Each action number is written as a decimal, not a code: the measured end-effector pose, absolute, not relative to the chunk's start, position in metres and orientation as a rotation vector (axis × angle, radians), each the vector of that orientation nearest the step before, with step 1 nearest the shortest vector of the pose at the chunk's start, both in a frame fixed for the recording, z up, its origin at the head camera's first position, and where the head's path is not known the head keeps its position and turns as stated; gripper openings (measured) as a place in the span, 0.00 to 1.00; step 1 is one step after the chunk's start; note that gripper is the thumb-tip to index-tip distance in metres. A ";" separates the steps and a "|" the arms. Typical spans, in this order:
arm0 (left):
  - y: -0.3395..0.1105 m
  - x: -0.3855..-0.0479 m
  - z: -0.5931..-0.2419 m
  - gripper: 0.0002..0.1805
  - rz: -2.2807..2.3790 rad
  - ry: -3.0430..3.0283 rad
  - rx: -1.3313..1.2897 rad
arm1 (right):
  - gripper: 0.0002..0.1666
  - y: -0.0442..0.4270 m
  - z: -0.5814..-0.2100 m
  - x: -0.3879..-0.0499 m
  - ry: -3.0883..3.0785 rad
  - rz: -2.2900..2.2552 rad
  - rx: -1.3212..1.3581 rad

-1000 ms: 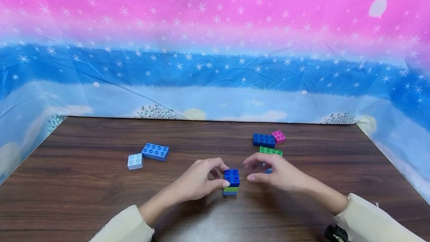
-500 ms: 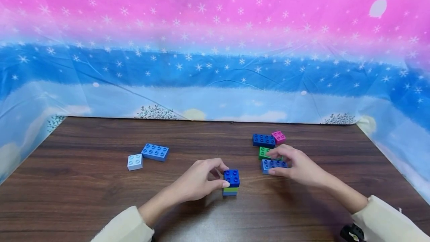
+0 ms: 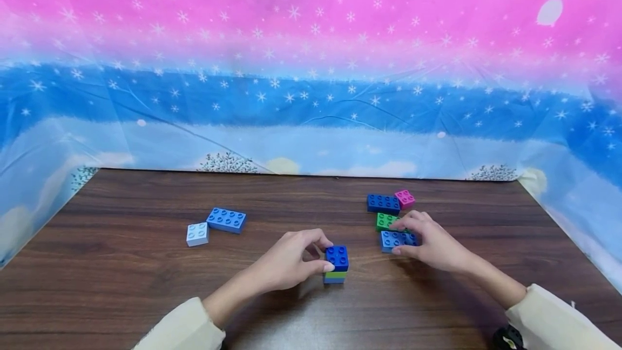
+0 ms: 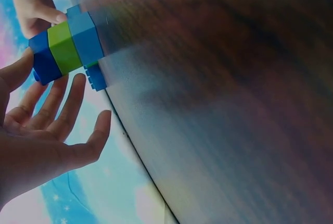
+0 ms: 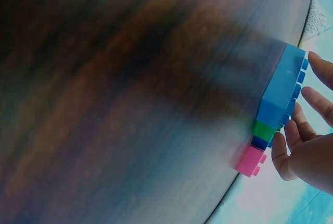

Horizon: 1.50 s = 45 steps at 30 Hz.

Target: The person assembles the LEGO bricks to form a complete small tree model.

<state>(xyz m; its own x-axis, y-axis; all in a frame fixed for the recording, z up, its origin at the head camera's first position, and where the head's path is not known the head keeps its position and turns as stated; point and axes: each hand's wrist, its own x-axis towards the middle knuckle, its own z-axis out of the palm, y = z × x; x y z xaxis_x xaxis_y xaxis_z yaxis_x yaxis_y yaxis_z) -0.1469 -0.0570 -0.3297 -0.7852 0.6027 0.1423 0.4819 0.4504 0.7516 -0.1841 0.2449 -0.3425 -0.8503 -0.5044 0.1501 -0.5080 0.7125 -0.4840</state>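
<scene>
In the head view, a short stack of square bricks stands upright near the table's front middle. A dark blue brick tops it, with a lime green brick below and a lighter blue brick at the bottom. My left hand pinches the dark blue brick between thumb and forefinger; its other fingers are spread behind. Over on the right, my right hand hovers with relaxed fingers over a long medium blue brick. Thumb and fingertips are close to its studs; contact is unclear.
Behind the medium blue brick lie a green brick, a long navy brick and a small pink brick. At left are a pale blue brick and another long blue brick. A patterned cloth borders the table.
My right hand has moved right, from beside the stack to the medium blue brick, and has barely shifted in the last half second. The left hand and stack have stayed in place.
</scene>
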 end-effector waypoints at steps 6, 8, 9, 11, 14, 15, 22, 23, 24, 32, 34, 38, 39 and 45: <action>-0.057 -0.148 -0.329 0.12 1.253 2.536 0.956 | 0.19 0.245 -0.344 -0.185 -2.928 0.787 0.850; -0.057 -0.148 -0.328 0.12 1.257 2.530 0.954 | 0.19 0.245 -0.344 -0.186 -2.936 0.780 0.848; -0.057 -0.149 -0.328 0.12 1.257 2.530 0.953 | 0.19 0.245 -0.344 -0.186 -2.940 0.779 0.847; -0.058 -0.149 -0.327 0.12 1.257 2.530 0.951 | 0.20 0.245 -0.345 -0.187 -2.949 0.778 0.839; -0.058 -0.150 -0.327 0.12 1.257 2.531 0.949 | 0.20 0.244 -0.346 -0.189 -2.962 0.776 0.834; -0.058 -0.150 -0.327 0.12 1.259 2.529 0.947 | 0.20 0.244 -0.347 -0.189 -2.965 0.772 0.835; -0.059 -0.150 -0.327 0.12 1.270 2.512 0.941 | 0.19 0.245 -0.349 -0.191 -2.959 0.754 0.848; -0.059 -0.150 -0.327 0.12 1.270 2.510 0.941 | 0.19 0.245 -0.349 -0.191 -2.957 0.754 0.851; -0.059 -0.150 -0.327 0.12 1.270 2.510 0.941 | 0.19 0.245 -0.349 -0.191 -2.954 0.755 0.855; -0.059 -0.151 -0.327 0.12 1.254 2.525 0.951 | 0.18 0.244 -0.348 -0.191 -2.944 0.760 0.885; -0.059 -0.151 -0.327 0.12 1.249 2.529 0.955 | 0.18 0.244 -0.347 -0.191 -2.938 0.758 0.895; -0.059 -0.150 -0.327 0.12 1.241 2.540 0.953 | 0.18 0.242 -0.346 -0.191 -2.927 0.769 0.911; -0.058 -0.150 -0.327 0.12 1.237 2.543 0.951 | 0.18 0.242 -0.346 -0.190 -2.927 0.777 0.915; -0.058 -0.151 -0.328 0.12 1.223 2.559 0.943 | 0.17 0.236 -0.341 -0.188 -2.907 0.835 0.968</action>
